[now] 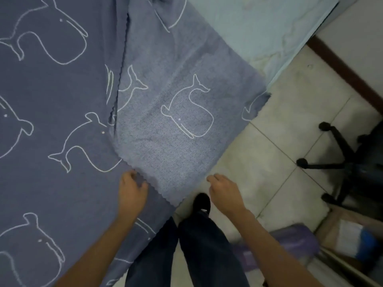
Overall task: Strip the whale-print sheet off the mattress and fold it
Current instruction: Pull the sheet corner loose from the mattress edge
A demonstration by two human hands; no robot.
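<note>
Head view: whale-print sheet lies over most of the mattress, one corner flipped pale side up. My left hand pinches the scalloped hem with curled fingers; right hand hangs loosely curled, holding nothing. I'd have it catch the loose corner, then pull evenly.

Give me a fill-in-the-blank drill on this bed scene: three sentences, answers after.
1. The sheet gripped by the left hand is printed with white ____ outlines.
2. The right hand hovers over the tiled floor and holds ____.
3. The uncovered mattress is light ____.
Missing words: whale; nothing; blue.
</note>
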